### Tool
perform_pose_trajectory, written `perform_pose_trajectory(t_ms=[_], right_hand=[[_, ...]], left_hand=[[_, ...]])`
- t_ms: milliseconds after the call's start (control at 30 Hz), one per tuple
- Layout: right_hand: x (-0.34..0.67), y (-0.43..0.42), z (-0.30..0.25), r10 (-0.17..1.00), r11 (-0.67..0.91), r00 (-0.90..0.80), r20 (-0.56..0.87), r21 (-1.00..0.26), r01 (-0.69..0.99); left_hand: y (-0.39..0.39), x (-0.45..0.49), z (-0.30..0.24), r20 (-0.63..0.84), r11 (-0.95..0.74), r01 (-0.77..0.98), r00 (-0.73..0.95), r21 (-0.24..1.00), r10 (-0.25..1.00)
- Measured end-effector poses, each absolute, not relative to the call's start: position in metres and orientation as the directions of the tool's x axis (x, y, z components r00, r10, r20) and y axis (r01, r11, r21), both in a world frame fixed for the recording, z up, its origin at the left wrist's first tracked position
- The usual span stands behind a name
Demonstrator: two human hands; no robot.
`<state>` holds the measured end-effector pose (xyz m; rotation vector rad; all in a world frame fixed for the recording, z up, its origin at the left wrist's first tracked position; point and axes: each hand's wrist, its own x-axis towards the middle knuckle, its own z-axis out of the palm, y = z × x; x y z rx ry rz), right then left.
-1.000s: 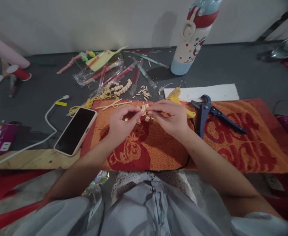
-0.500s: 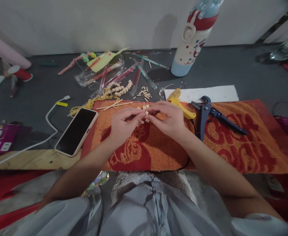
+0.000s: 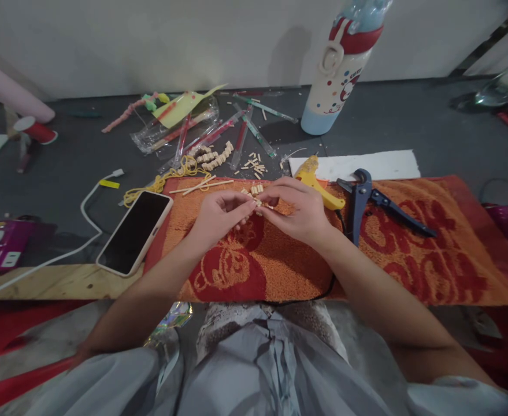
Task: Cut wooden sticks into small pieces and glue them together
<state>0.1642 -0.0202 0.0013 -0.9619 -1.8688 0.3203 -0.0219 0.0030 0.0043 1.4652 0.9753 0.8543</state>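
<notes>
Wooden cluster (image 3: 259, 203): pinched between the fingertips of both hands, just above the towel – a small pale bundle of short pegs, its far side hidden by fingers.
Hands: nearly together; the left hand (image 3: 219, 215) and right hand (image 3: 300, 212) each close thumb and finger on the bundle.
Bundles on the towel: similar ribbed blocks (image 3: 257, 189) lie just beyond the fingertips, partly hidden.
Progress: a curved row of joined pieces (image 3: 221, 156) on the bench (image 3: 414, 118) looks done; the loose pegs (image 3: 256, 164) and thin sticks (image 3: 201, 184) seem unused. Whether the held bundle is complete, I cannot tell.
Towel (image 3: 297, 266): orange and red looped pile, rough-textured.
Tools: yellow plastic glue gun (image 3: 309, 170) near the right hand; blue-handled cutter (image 3: 360, 202) beyond it, its handles spread.
Outer edge: tangled soft yellow cord (image 3: 152, 188), flat glossy phone (image 3: 134, 231) – and a smooth, rounded bottle (image 3: 329, 98), upright.
</notes>
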Motion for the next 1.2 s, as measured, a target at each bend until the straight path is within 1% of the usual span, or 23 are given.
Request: perform_pose_trajectory(t_ms=[133, 233, 367, 467, 533, 600, 700, 800, 867, 933, 1067, 1133, 1200], right_hand=[[0.164, -0.020, 0.000, 0.689, 0.701, -0.237, 0.685, -0.546, 0.458], [0.163, -0.020, 0.000, 0.696, 0.698, -0.256, 0.670, -0.549, 0.461], [0.166, -0.021, 0.007, 0.768, 0.627, -0.299, 0.566, -0.573, 0.528], [0.178, -0.020, 0.017, 0.865, 0.483, -0.276, 0.418, -0.547, 0.684], [0.190, -0.019, 0.023, 0.923, 0.334, -0.187, 0.336, -0.458, 0.824], [0.204, -0.018, 0.027, 0.958, 0.185, -0.098, 0.271, -0.317, 0.930], [0.221, -0.019, 0.027, 0.993, -0.018, 0.034, 0.111, -0.141, 0.990], [0.230, -0.019, 0.023, 0.996, -0.084, 0.084, -0.014, -0.017, 0.996], [0.232, -0.018, 0.020, 0.994, -0.089, 0.090, -0.053, 0.026, 0.996], [0.232, -0.016, 0.019, 0.994, -0.085, 0.087, -0.066, 0.032, 0.996], [0.233, -0.011, 0.019, 0.993, -0.076, 0.076, -0.096, 0.000, 0.997], [0.235, -0.010, 0.021, 0.992, -0.071, 0.067, -0.107, -0.032, 0.997], [0.238, -0.009, 0.024, 0.992, -0.076, 0.067, -0.103, -0.094, 0.993]], left_hand=[[0.003, -0.022, 0.006, -0.117, 0.088, 0.093, 0.376, 0.992, 0.919], [0.003, -0.021, 0.007, -0.164, 0.148, 0.070, 0.382, 0.986, 0.910], [0.004, -0.021, 0.007, -0.200, 0.199, 0.039, 0.359, 0.979, 0.912], [0.005, -0.021, 0.007, -0.188, 0.189, 0.029, 0.323, 0.982, 0.928], [0.007, -0.021, 0.007, -0.158, 0.157, 0.028, 0.305, 0.987, 0.939], [0.009, -0.021, 0.006, -0.130, 0.124, 0.038, 0.299, 0.992, 0.945], [0.012, -0.021, 0.001, -0.107, 0.091, 0.068, 0.297, 0.994, 0.949], [0.015, -0.021, -0.004, -0.096, 0.076, 0.079, 0.299, 0.994, 0.949], [0.016, -0.021, -0.006, -0.100, 0.076, 0.091, 0.299, 0.993, 0.949], [0.017, -0.021, -0.006, -0.115, 0.085, 0.114, 0.291, 0.990, 0.950], [0.018, -0.022, -0.004, -0.121, 0.085, 0.145, 0.263, 0.986, 0.957], [0.017, -0.023, -0.004, -0.109, 0.070, 0.152, 0.265, 0.986, 0.958], [0.017, -0.024, -0.004, -0.091, 0.046, 0.166, 0.272, 0.985, 0.958]])
